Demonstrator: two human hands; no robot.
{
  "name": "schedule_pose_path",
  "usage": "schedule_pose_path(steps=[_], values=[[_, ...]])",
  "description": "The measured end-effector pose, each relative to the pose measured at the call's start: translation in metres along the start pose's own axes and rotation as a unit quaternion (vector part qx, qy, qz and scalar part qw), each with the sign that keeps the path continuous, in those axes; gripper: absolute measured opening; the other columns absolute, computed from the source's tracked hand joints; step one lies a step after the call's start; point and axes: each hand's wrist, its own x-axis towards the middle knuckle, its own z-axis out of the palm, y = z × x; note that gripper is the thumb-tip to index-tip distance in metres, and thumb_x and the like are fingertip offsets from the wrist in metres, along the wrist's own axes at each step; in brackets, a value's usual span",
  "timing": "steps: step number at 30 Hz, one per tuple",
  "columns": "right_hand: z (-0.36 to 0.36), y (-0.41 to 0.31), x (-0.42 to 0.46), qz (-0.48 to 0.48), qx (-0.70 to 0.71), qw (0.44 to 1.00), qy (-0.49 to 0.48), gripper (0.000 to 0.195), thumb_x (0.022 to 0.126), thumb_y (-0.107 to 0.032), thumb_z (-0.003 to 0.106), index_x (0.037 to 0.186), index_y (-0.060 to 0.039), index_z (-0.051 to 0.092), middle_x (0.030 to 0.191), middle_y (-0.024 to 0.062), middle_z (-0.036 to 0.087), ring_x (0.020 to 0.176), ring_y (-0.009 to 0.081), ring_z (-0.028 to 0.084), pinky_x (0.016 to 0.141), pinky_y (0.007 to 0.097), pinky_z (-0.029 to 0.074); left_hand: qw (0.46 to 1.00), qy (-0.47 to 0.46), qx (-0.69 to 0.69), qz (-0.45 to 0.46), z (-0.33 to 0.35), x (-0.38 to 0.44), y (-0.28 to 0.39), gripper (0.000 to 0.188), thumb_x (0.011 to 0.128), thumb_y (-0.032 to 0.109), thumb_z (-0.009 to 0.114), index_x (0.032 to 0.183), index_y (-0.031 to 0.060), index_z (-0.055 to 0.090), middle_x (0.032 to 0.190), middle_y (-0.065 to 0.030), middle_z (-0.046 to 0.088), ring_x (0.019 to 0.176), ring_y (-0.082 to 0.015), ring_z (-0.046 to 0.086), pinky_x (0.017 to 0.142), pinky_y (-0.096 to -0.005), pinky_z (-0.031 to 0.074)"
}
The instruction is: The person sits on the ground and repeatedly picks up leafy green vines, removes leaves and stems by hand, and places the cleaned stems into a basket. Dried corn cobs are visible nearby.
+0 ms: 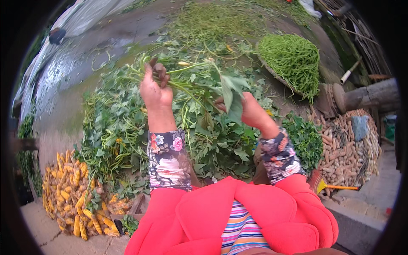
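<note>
My left hand (156,84) is raised over a heap of cut leafy vines (118,127), its fingers closed around a bunch of green stems (181,84). The stems run rightward from it towards my right hand (251,110). That hand is at broad green leaves (232,95) on the bunch; the leaves are blurred and cover part of its fingers, so its hold on them is unclear. The heap lies on the ground directly before me, between and beyond my forearms.
Stripped green stems (216,24) lie spread at the far side. A round shallow basket (277,76) piled with green stems stands at right. Yellow corn cobs (67,191) lie at lower left, bare cobs (341,146) at right near a broom (318,185). A wooden post (373,95) juts in.
</note>
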Motion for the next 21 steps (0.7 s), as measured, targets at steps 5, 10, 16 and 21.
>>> schedule_pose_path(steps=[5, 10, 16, 21], values=[[0.028, 0.002, 0.02, -0.069, -0.14, 0.965, 0.21, 0.025, 0.09, -0.013, 0.07, 0.115, -0.0088, 0.071, 0.093, 0.0103, 0.068, 0.081, 0.0273, 0.069, 0.071, 0.0375, 0.053, 0.994, -0.048, 0.055, -0.077, 0.022, -0.021, -0.029, 0.035, 0.108, 0.029, 0.049, 0.124, -0.0015, 0.053, 0.078, 0.0014, 0.045, 0.068, -0.0085, 0.037, 0.05, -0.0209, 0.026], [0.036, 0.033, 0.027, -0.112, -0.198, 0.955, 0.19, 0.019, 0.088, -0.018, 0.072, 0.104, -0.0075, 0.071, 0.088, 0.0109, 0.067, 0.084, 0.0331, 0.067, 0.072, 0.0423, 0.055, 0.989, -0.056, 0.064, -0.119, 0.03, -0.026, -0.043, 0.036, 0.108, 0.029, 0.05, 0.125, -0.0031, 0.052, 0.075, 0.001, 0.045, 0.066, -0.0084, 0.037, 0.051, -0.021, 0.027], [0.035, 0.014, 0.029, -0.124, -0.159, 0.967, 0.158, 0.015, 0.087, -0.013, 0.073, 0.097, -0.0018, 0.069, 0.09, 0.0167, 0.067, 0.083, 0.0367, 0.066, 0.073, 0.0423, 0.053, 0.988, -0.062, 0.083, -0.115, 0.026, -0.025, -0.04, 0.038, 0.108, 0.031, 0.049, 0.125, -0.0031, 0.052, 0.075, 0.0007, 0.047, 0.066, -0.0083, 0.037, 0.051, -0.0211, 0.026], [0.025, 0.027, 0.026, -0.137, -0.167, 0.964, 0.153, 0.012, 0.088, -0.013, 0.071, 0.092, -0.0023, 0.067, 0.089, 0.0154, 0.066, 0.083, 0.036, 0.066, 0.072, 0.0429, 0.053, 0.984, -0.069, 0.093, -0.132, 0.028, -0.028, -0.044, 0.039, 0.108, 0.032, 0.05, 0.125, -0.0034, 0.051, 0.074, 0.0009, 0.046, 0.065, -0.008, 0.037, 0.051, -0.0213, 0.026]])
